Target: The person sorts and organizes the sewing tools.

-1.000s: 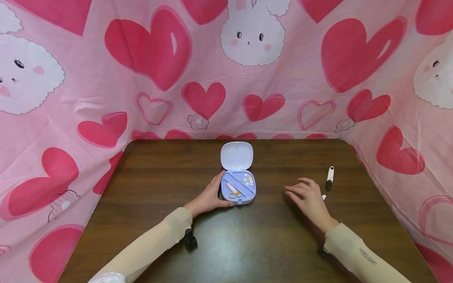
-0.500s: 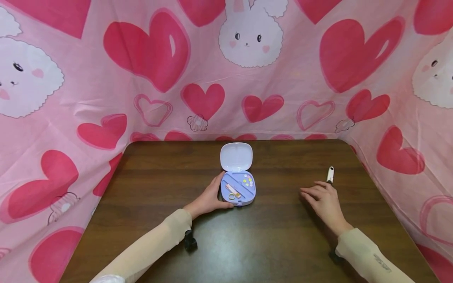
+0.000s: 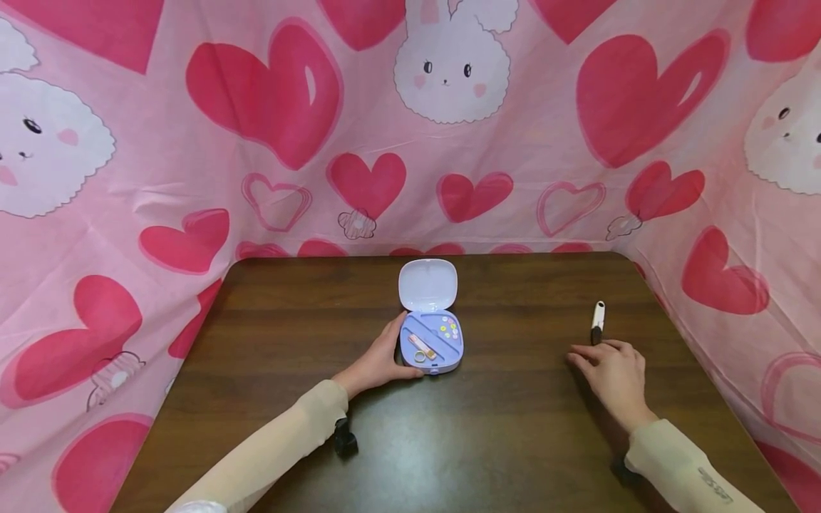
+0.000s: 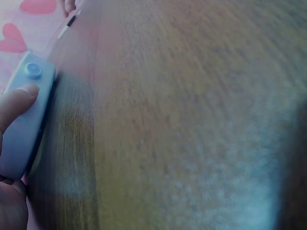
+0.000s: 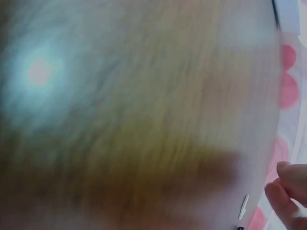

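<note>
A small lilac box [image 3: 431, 363] stands with its lid [image 3: 428, 285] raised, inside the curve of my left hand [image 3: 378, 356]. The left thumb [image 4: 19, 103] presses the front wall beside a round button [image 4: 33, 70]; the fingers lie along the left side. In its slanted compartments are a pink stick [image 3: 422, 346] with a gold end, a ring [image 3: 420, 356] and several yellow, white and pink beads [image 3: 452, 326]. My right hand [image 3: 616, 377] is low over the table at the right, fingers loosely bent, thumb and index apart in the right wrist view.
A white stick with a black end [image 3: 599, 319] lies just beyond the right fingertips. The dark wooden table [image 3: 513, 427] meets a pink heart-and-rabbit cloth [image 3: 474, 149] at the back and sides.
My right hand has moved right and slightly toward me, away from the box. A small white piece that showed beside it is now out of sight. The left hand stays on the box.
</note>
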The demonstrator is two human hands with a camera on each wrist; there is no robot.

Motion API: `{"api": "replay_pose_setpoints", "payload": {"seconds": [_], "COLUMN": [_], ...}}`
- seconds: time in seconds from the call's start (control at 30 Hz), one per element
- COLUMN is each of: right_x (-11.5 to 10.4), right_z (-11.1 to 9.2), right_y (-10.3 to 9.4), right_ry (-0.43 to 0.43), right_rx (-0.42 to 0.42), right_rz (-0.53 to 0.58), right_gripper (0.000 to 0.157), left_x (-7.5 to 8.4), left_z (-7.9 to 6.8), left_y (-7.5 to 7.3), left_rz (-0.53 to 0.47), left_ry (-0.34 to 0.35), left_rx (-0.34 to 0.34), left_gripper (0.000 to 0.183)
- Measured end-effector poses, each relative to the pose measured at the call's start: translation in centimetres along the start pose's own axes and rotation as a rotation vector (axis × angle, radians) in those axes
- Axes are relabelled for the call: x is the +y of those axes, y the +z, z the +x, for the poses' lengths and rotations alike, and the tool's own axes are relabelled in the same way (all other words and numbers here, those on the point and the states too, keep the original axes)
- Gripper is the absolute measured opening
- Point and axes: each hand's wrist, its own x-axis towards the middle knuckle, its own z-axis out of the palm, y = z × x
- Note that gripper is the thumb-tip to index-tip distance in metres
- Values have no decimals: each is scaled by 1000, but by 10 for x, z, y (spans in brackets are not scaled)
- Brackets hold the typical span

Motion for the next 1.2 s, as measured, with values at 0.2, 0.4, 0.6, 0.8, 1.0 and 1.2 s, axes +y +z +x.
{"api": "replay_pose_setpoints", "payload": {"seconds": [0.2, 0.4, 0.6, 0.8, 1.0, 1.2], "right_x": [3, 6, 10, 13, 14, 13], "right_z": [-4, -7, -6, -2, 0, 1], "right_y": [-5, -5, -4, -3, -2, -1], "right_ry": [34, 11, 6, -9, -31, -61], "right_rx": [-50, -52, -57, -46, -50, -41], "right_rz": [-64, -116, -135, -149, -158, -155], "right_gripper": [17, 16, 15, 10, 6, 9], "left_x": [-2, -4, -4, -4, -3, -3], "left_z": [1, 1, 1, 1, 1, 1], "left_y": [1, 1, 1, 0, 0, 0], "left_rz": [0, 4, 1, -12, -11, -7], "left_ry": [11, 14, 19, 16, 10, 19], "left_rx": [-1, -1, 0, 6, 4, 0], "left_gripper": [123, 124, 123, 123, 123, 124]}}
